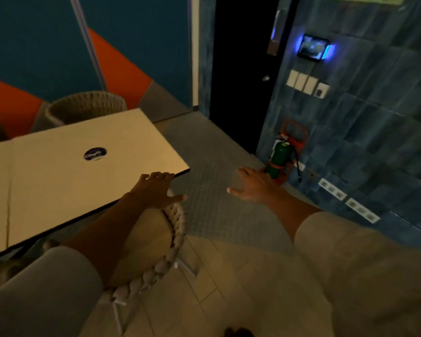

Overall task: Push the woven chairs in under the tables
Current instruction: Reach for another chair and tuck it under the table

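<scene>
Your left hand rests open on the far rim of the pale round woven chair. The chair sits half under the cream flat table, which lies to the far left. Your right hand hangs open, farther off.

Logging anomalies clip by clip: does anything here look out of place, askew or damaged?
Only the near woven chair: most of its seat sticks out from under the table, while the far woven chair sits close against the opposite edge. Nothing looks spilled or broken.
</scene>
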